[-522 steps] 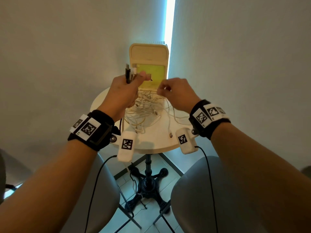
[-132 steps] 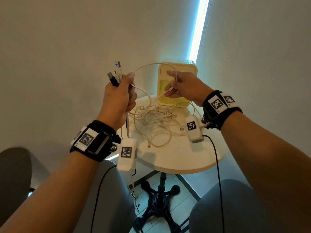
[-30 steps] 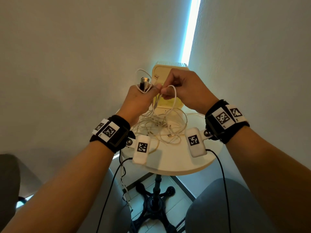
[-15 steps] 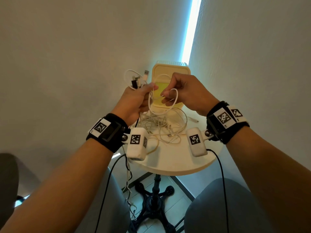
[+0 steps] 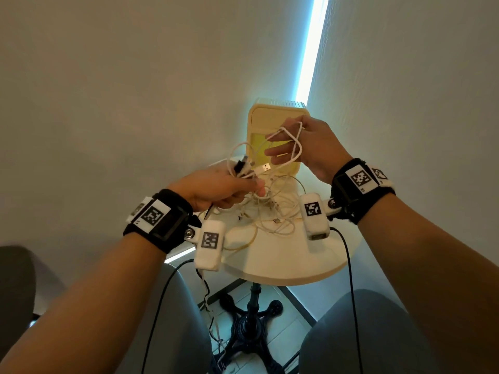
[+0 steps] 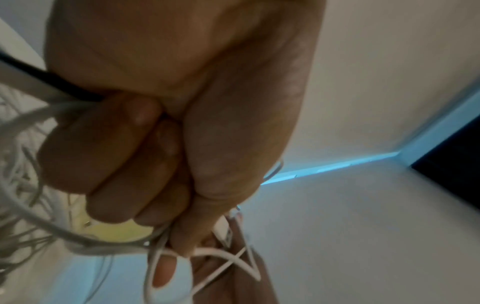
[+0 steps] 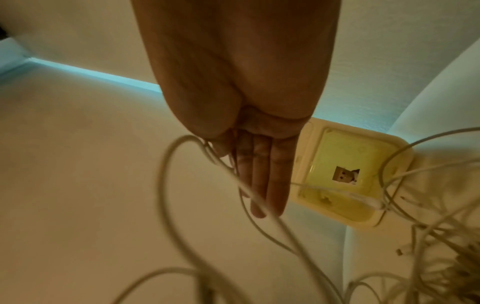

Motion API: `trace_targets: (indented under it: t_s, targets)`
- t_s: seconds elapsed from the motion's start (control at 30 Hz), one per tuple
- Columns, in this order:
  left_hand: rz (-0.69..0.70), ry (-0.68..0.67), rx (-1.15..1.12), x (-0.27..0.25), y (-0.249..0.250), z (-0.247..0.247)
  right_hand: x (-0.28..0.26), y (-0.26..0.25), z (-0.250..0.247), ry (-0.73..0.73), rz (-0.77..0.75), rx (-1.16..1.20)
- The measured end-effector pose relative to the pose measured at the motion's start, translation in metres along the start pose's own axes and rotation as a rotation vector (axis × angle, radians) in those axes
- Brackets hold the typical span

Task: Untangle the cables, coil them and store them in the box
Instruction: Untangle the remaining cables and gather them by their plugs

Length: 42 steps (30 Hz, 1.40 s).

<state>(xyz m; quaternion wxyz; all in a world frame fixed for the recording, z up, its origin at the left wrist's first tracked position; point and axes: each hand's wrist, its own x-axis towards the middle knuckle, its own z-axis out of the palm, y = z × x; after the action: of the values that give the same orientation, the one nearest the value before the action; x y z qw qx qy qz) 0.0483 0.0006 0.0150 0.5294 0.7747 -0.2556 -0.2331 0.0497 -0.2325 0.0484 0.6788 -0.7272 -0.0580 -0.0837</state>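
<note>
Cables [image 5: 272,214], thin white plastic ones with one black lead among them: mostly left in a loose tangle, partly lifted in both hands.

Gripped tight in the left hand [image 5: 216,188], low over the near side of the tangle, as a bunch of plug ends [image 5: 251,168] sticking out past the thumb. Carried on the right hand [image 5: 305,147] as a single white loop [image 5: 295,147] draped round straight, spread fingers, not pinched.

Half a second earlier, held both hands almost touching in front of the box. Since then, lifted the right hand up and off to the right and lowered the left toward the table, so pulled the loop open and wide. Judged as one strand being drawn clear of the bunch. No coil made yet, so most of the task was left to do.

Beyond the hands: round white table [image 5: 283,265] under the tangle, and the cream plastic box with a yellow inside [image 5: 278,117] at its far edge against the wall corner, lid up.

Seen only from the left wrist: the fist fully curled, with the black lead [image 6: 39,74] running out of it beside the white ones. Seen only from the right wrist: the straight fingers from below, a small picture sticker [image 7: 346,175] on the box floor, and a white strand crossing the box mouth. Could not tell whether that strand lay inside or merely hung in front.
</note>
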Motion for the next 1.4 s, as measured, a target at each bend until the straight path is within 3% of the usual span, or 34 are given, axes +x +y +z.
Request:
trace_targets:
  t_s: [0.2, 0.27, 0.4, 0.5, 0.83, 0.9, 1.03, 1.13, 1.2, 1.27, 1.4]
  targets:
    - [-0.138, 0.368, -0.166, 0.019, -0.014, 0.008, -0.007, -0.018, -0.010, -0.056, 0.080, 0.038]
    - [-0.135, 0.303, -0.121, 0.021, -0.014, 0.006, -0.009, -0.020, -0.014, -0.089, 0.135, 0.030]
    - [-0.085, 0.032, 0.105, 0.017, -0.006, 0.013, -0.008, -0.016, -0.011, -0.143, 0.195, 0.044]
    - [-0.024, -0.045, 0.084, 0.016, -0.003, 0.017, -0.007, -0.015, -0.006, -0.145, 0.168, -0.146]
    - [0.102, 0.246, -0.226, 0.010, 0.003, 0.006, -0.001, -0.003, 0.007, -0.150, 0.048, -0.516]
    - [0.134, 0.294, -0.266, 0.011, 0.005, 0.006, 0.004, 0.003, 0.011, -0.120, -0.047, -0.651]
    - [0.162, 0.251, -0.184, 0.011, 0.016, 0.016, 0.001, 0.010, 0.023, -0.290, -0.262, -0.886]
    - [0.159, 0.266, -0.146, 0.012, 0.020, 0.022, 0.003, 0.008, 0.026, -0.322, -0.366, -1.045]
    - [0.164, 0.293, -0.139, 0.012, 0.021, 0.025, 0.005, 0.014, 0.025, -0.316, -0.452, -1.178]
    - [0.187, 0.363, -0.162, 0.013, 0.025, 0.023, 0.004, 0.023, 0.023, -0.252, -0.486, -1.162]
    - [0.222, 0.621, -0.397, 0.015, 0.028, 0.002, 0.000, 0.027, 0.003, 0.107, -0.382, -0.932]
